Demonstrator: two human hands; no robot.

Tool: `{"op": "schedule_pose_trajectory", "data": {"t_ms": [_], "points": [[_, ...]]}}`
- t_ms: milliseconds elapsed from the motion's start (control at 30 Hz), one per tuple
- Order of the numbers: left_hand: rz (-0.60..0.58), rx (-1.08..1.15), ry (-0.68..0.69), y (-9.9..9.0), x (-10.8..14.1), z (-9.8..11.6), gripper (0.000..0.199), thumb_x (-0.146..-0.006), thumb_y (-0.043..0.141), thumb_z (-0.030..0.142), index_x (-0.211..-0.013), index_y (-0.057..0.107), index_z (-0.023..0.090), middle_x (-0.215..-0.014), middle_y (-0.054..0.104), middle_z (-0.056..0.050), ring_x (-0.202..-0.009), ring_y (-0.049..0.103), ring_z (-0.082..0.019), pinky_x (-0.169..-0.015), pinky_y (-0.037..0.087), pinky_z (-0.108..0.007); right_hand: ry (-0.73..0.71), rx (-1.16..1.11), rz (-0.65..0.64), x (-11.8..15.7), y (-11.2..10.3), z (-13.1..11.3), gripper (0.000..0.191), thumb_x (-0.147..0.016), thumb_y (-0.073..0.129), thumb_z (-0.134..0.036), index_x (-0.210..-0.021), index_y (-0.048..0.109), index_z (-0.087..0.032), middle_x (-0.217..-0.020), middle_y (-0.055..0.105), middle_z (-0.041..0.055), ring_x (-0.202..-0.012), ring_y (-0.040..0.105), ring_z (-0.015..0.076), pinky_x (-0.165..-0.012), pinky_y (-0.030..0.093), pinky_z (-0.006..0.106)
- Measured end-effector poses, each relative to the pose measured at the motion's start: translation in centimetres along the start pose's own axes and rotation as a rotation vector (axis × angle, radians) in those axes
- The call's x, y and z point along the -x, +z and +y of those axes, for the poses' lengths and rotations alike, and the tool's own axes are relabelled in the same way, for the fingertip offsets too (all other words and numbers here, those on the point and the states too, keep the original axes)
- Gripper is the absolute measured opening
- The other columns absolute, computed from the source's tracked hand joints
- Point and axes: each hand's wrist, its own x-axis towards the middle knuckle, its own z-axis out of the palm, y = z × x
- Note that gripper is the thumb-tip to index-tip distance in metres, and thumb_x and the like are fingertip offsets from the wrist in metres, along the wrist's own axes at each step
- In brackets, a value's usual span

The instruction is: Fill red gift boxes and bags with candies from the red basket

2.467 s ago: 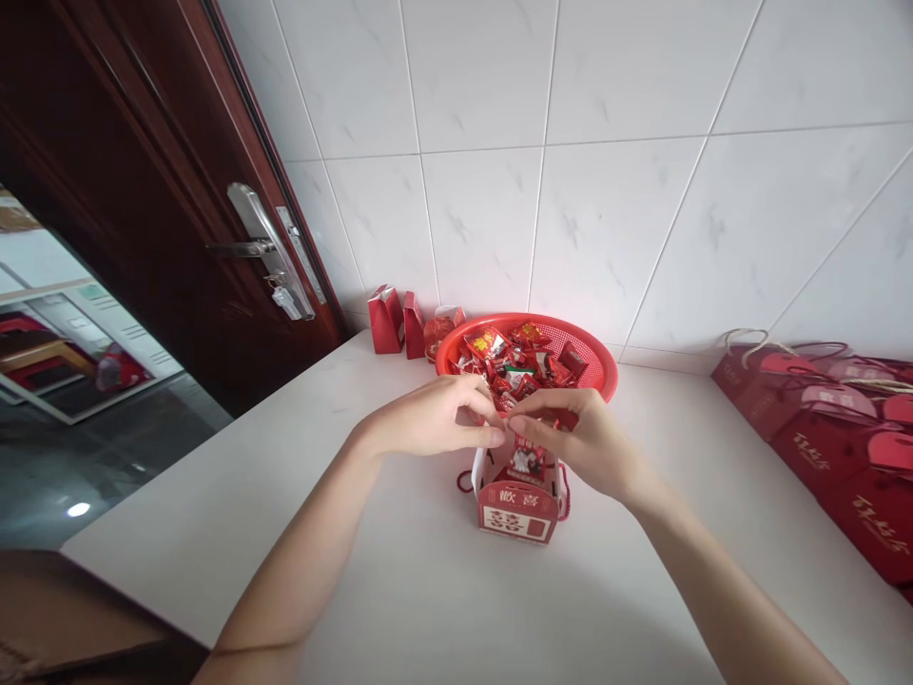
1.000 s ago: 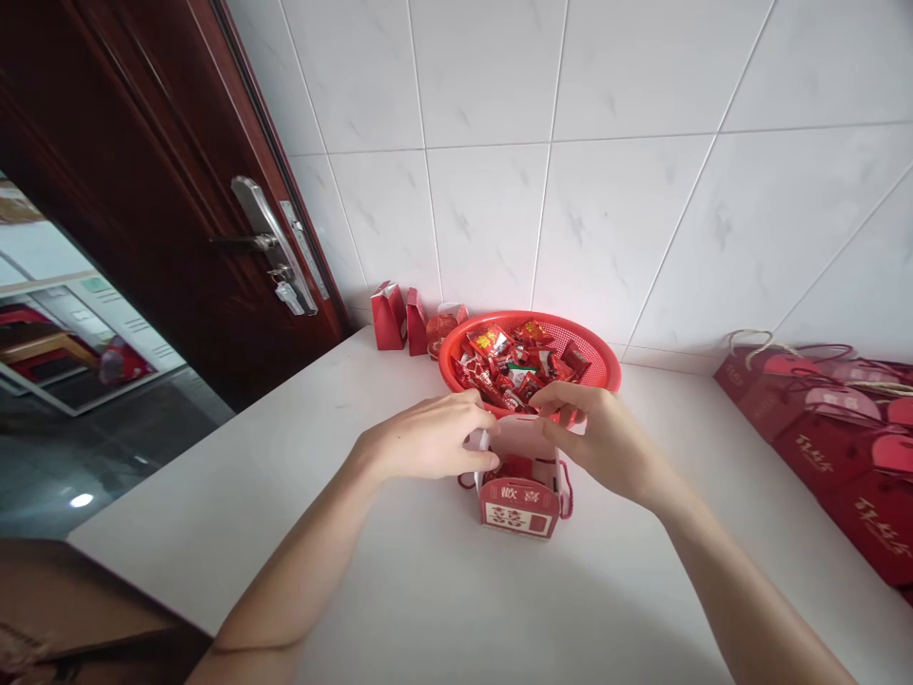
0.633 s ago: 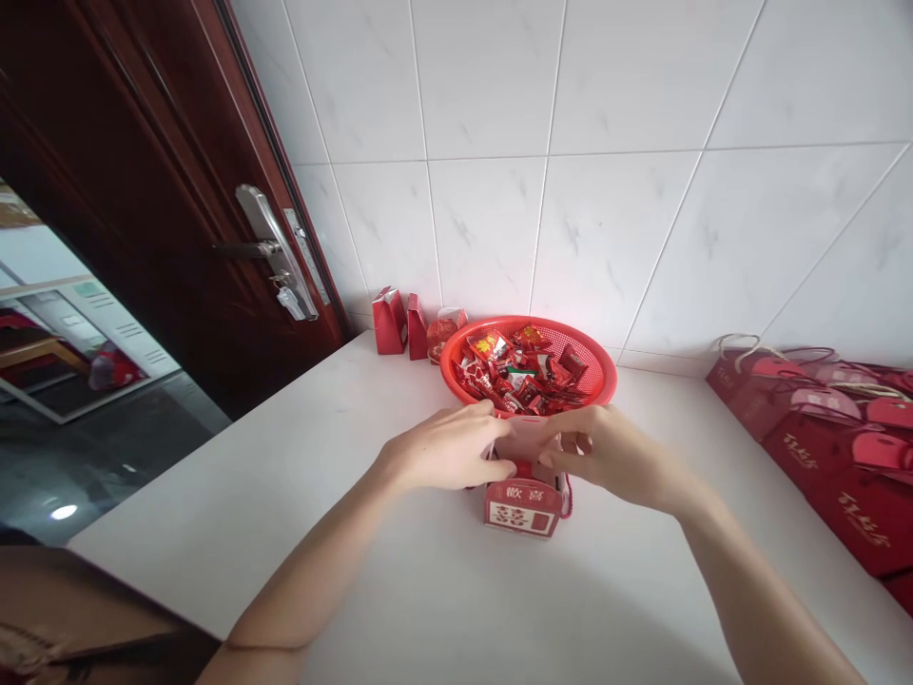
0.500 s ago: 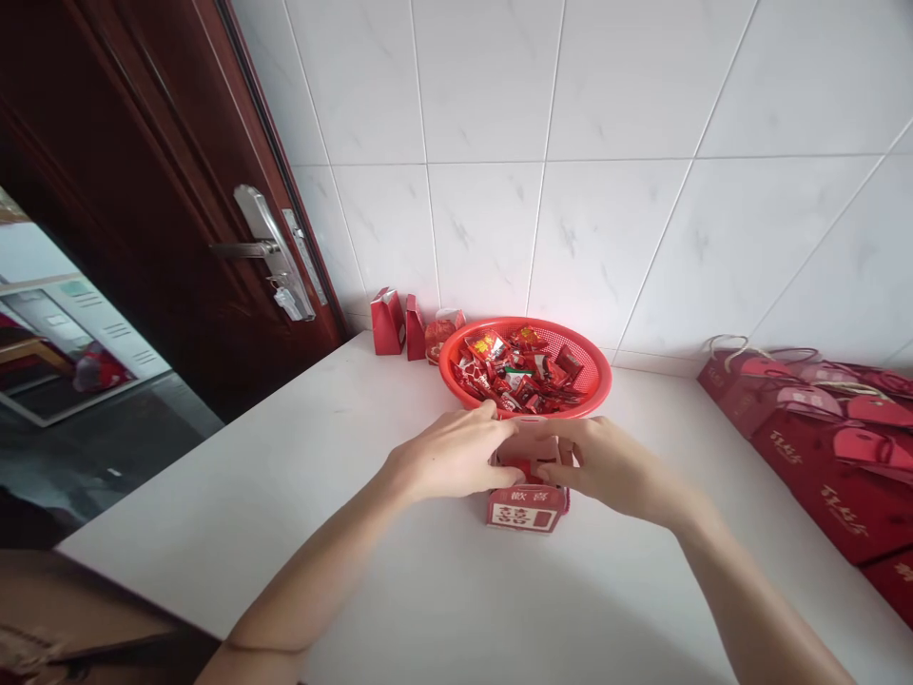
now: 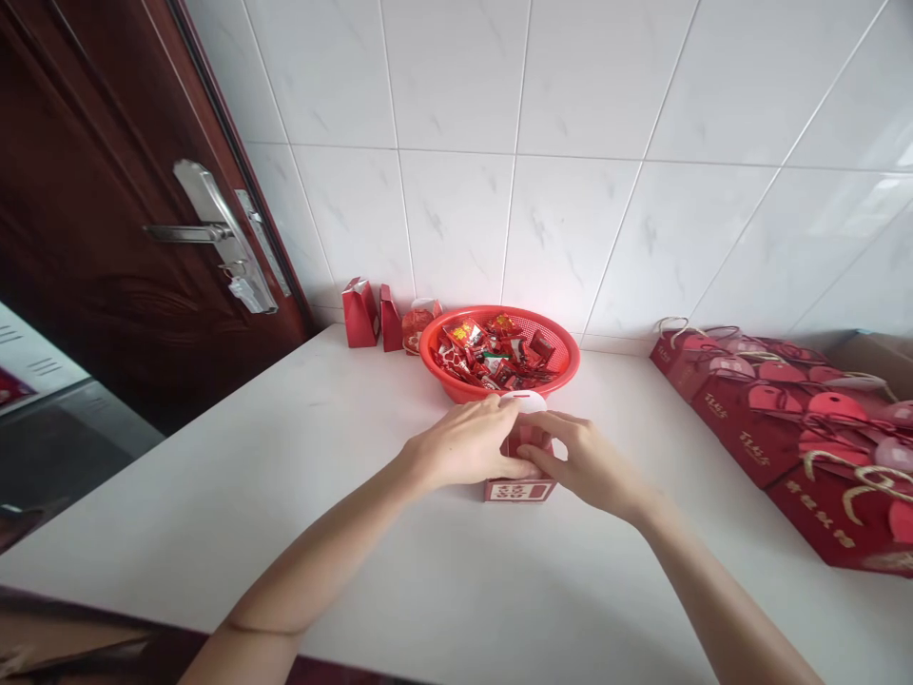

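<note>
A small red gift box (image 5: 519, 490) with a pale label on its front stands on the white tabletop (image 5: 342, 533). Its upper flaps are between my two hands, and a white rounded flap sticks up at the back. My left hand (image 5: 467, 442) grips the box's left side, thumb at the front flap. From the right, my right hand (image 5: 574, 457) grips the other side, its thumb near the left thumb. Just behind the box sits a red plastic basket (image 5: 571, 366) of wrapped candies (image 5: 492, 352). The box's inside is mostly hidden by my fingers.
Small red boxes (image 5: 360, 314) stand by the tiled wall (image 5: 456, 219), left of the basket. Several red gift bags (image 5: 742, 438) with cord handles line the right side, a cardboard box (image 5: 870, 357) behind them. A dark wooden door (image 5: 92, 190) is at the left.
Both hands have drawn closer together over the box, and its front flap has tipped inward. A white back flap now shows upright. The view has shifted to the right.
</note>
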Motion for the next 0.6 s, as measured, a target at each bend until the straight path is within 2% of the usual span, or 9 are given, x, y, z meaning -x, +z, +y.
{"op": "schedule_pose_trajectory", "data": {"t_ms": [133,333,433,533,600], "points": [[-0.001,0.01,0.033,0.7,-0.4,-0.3,0.065,-0.085,0.068,0.057,-0.141,0.047,0.032,-0.134,0.061,-0.007,-0.123,0.059,-0.03,-0.095,0.049,-0.038,0.018,-0.074,0.093,0.3,1.2,1.5,0.023,-0.094,0.053,-0.022,-0.106,0.073,-0.022,-0.098,0.075,0.006,-0.084,0.067,0.0198,-0.078,0.052,0.034],[-0.007,0.096,0.158,1.5,-1.2,-0.6,0.042,-0.089,0.064,0.05,-0.123,0.054,0.027,-0.132,0.06,-0.005,-0.12,0.06,-0.026,-0.088,0.049,-0.033,0.051,-0.229,0.153,0.5,1.5,2.1,0.021,-0.09,0.056,-0.027,-0.102,0.073,-0.021,-0.098,0.077,0.0058,-0.089,0.07,0.0219,-0.086,0.053,0.037],[-0.016,0.092,0.171,1.7,-1.7,-0.8,0.04,-0.091,0.061,0.048,-0.123,0.056,0.026,-0.138,0.056,-0.006,-0.125,0.057,-0.026,-0.094,0.047,-0.033,0.068,-0.359,0.241,0.3,1.5,3.1,0.019,-0.086,0.059,-0.03,-0.096,0.072,-0.021,-0.095,0.077,0.006,-0.089,0.071,0.0226,-0.088,0.053,0.038],[-0.025,0.056,0.187,1.8,-2.1,-0.9,0.035,-0.092,0.057,0.047,-0.118,0.061,0.023,-0.139,0.055,-0.008,-0.127,0.055,-0.028,-0.097,0.046,-0.035,0.167,-0.466,0.394,-0.1,1.8,5.1,0.018,-0.081,0.062,-0.034,-0.089,0.07,-0.02,-0.091,0.076,0.0076,-0.085,0.071,0.0234,-0.084,0.055,0.039],[-0.04,0.028,0.193,1.7,-2.1,-0.8,0.031,-0.094,0.055,0.048,-0.104,0.065,0.021,-0.131,0.057,-0.008,-0.119,0.059,-0.027,-0.088,0.048,-0.034,0.265,-0.483,0.397,-0.2,2.1,6.4,0.019,-0.074,0.064,-0.03,-0.089,0.07,-0.02,-0.093,0.076,0.0078,-0.085,0.07,0.0235,-0.081,0.055,0.039]]}}
